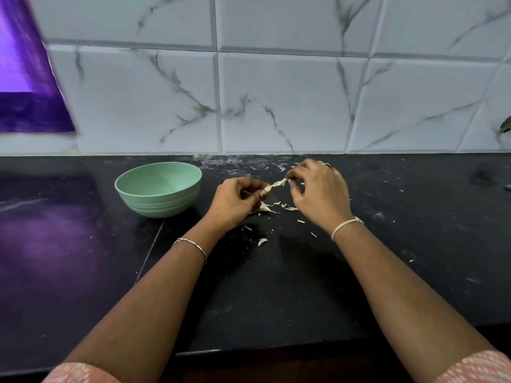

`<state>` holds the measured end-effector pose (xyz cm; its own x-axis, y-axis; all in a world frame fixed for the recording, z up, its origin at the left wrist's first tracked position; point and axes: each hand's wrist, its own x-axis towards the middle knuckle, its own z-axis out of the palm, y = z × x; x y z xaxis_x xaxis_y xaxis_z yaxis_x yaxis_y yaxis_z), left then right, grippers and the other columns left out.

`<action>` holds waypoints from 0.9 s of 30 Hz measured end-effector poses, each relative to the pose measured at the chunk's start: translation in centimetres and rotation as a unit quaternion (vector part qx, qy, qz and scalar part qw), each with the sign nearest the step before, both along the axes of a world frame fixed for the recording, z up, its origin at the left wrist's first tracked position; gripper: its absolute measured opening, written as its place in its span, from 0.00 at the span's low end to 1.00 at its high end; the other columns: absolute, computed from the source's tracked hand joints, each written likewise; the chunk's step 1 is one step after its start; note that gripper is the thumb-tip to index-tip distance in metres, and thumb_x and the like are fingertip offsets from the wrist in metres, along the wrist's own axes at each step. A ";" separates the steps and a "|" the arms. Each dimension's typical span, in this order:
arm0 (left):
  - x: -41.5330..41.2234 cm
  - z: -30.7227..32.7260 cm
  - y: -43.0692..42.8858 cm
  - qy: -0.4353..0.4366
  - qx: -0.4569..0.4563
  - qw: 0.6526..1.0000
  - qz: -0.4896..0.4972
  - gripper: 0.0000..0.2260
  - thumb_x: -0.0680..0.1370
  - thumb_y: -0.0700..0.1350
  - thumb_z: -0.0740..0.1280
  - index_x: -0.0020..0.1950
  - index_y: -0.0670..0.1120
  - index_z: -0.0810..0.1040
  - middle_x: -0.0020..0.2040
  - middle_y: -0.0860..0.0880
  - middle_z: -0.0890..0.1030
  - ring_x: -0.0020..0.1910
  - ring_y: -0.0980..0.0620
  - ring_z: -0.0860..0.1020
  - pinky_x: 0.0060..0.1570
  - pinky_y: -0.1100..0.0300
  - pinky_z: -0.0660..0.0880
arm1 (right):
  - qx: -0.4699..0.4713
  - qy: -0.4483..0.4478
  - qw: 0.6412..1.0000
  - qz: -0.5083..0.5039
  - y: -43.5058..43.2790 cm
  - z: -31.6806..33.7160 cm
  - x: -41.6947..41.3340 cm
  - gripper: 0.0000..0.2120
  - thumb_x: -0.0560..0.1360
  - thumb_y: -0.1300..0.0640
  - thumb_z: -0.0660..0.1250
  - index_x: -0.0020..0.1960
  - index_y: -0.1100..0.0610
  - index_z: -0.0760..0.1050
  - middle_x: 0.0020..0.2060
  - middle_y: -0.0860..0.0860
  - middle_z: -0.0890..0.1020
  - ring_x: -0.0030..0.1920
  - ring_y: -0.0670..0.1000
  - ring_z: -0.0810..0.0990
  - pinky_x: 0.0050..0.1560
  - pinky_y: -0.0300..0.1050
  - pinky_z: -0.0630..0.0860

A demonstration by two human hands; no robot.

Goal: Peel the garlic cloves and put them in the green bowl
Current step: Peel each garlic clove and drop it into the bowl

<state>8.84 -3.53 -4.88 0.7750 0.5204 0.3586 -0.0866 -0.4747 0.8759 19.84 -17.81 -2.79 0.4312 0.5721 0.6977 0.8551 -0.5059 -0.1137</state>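
Black counter: garlic clove between left hand and right hand

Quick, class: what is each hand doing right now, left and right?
Left hand: closed, pinching a garlic clove.
Right hand: closed, pinching the strip of skin at that clove's tip.

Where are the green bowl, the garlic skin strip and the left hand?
green bowl point(166, 203), head view, outer wall.
garlic skin strip point(277, 183), head view, its middle.
left hand point(235, 200), head view, back of hand.
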 end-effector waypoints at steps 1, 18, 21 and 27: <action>0.0 0.0 0.0 -0.004 -0.008 1.000 -0.008 0.07 0.78 0.37 0.69 0.50 0.48 0.83 0.36 0.51 0.81 0.33 0.56 0.77 0.35 0.69 0.75 | -0.004 0.004 1.000 -0.005 -0.1 0.1 0.2 0.08 0.77 0.53 0.65 0.52 0.50 0.81 0.49 0.48 0.80 0.51 0.52 0.78 0.52 0.49 0.71; 0.5 -0.6 -0.1 -0.010 -0.028 0.998 -0.062 0.13 0.70 0.41 0.77 0.51 0.53 0.79 0.48 0.47 0.85 0.47 0.48 0.84 0.52 0.48 0.80 | 0.095 0.314 0.932 0.152 0.7 -0.2 0.1 0.03 0.74 0.58 0.71 0.45 0.50 0.82 0.41 0.48 0.85 0.44 0.47 0.82 0.50 0.45 0.79; 0.8 -0.7 -0.1 -0.002 -0.027 0.998 -0.048 0.12 0.70 0.39 0.77 0.48 0.50 0.79 0.44 0.47 0.83 0.44 0.49 0.82 0.53 0.45 0.80 | 0.120 0.384 0.896 0.191 0.7 0.0 -0.3 0.03 0.75 0.60 0.71 0.46 0.54 0.82 0.42 0.50 0.85 0.45 0.48 0.83 0.51 0.44 0.79; 0.8 -0.9 0.2 -0.010 -0.042 0.998 -0.043 0.09 0.71 0.40 0.77 0.45 0.48 0.79 0.41 0.42 0.84 0.39 0.49 0.82 0.48 0.52 0.79 | 0.191 0.507 0.802 0.253 0.7 0.4 -0.9 0.05 0.77 0.64 0.66 0.46 0.56 0.79 0.39 0.48 0.81 0.34 0.42 0.78 0.39 0.32 0.73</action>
